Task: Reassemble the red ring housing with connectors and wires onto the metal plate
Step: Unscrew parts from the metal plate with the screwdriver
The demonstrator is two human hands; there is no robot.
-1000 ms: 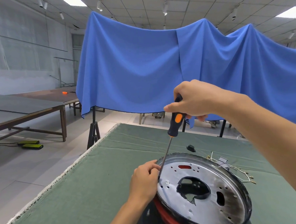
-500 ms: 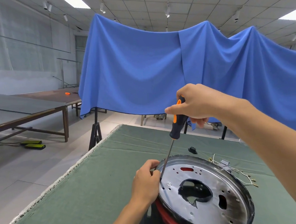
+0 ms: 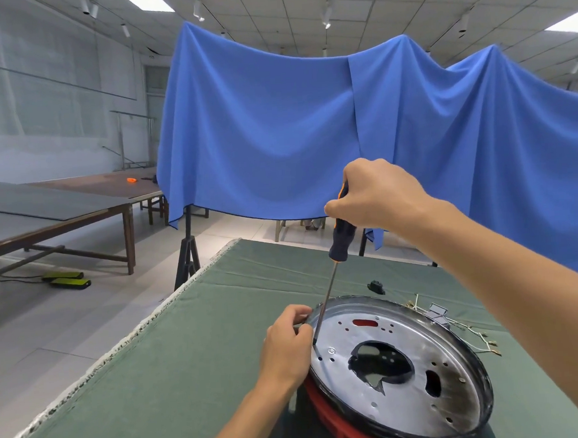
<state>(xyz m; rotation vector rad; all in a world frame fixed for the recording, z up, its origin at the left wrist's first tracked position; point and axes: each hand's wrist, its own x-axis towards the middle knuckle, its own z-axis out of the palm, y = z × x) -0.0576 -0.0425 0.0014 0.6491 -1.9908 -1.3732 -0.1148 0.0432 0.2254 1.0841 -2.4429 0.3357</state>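
Lower right of the frame: the metal plate (image 3: 435, 372), a round silver disc with a dark rim, a ragged central opening and many small holes, is lying tilted on top of the red ring housing (image 3: 330, 416), whose red edge is showing beneath the plate's near left side. Both are resting on the green cloth-covered table (image 3: 174, 361). At lower centre, the left hand (image 3: 287, 346) is gripping the plate's left rim, its fingers curling over the edge and pinching it. At centre right, the right hand (image 3: 377, 196) is wrapping closed around the top of a screwdriver (image 3: 341, 239) with a dark handle and orange accents, holding it nearly upright. The thin shaft is slanting down and left, and its tip is meeting the plate surface just inside the rim, right beside the left hand's fingers. Toward the right edge, loose wires (image 3: 470, 329) with metal terminals are lying on the cloth just behind the plate. A small black connector (image 3: 375, 287) is sitting on the cloth beyond the plate's far rim. Across the upper frame, a blue drape (image 3: 275, 125) is hanging behind the table.
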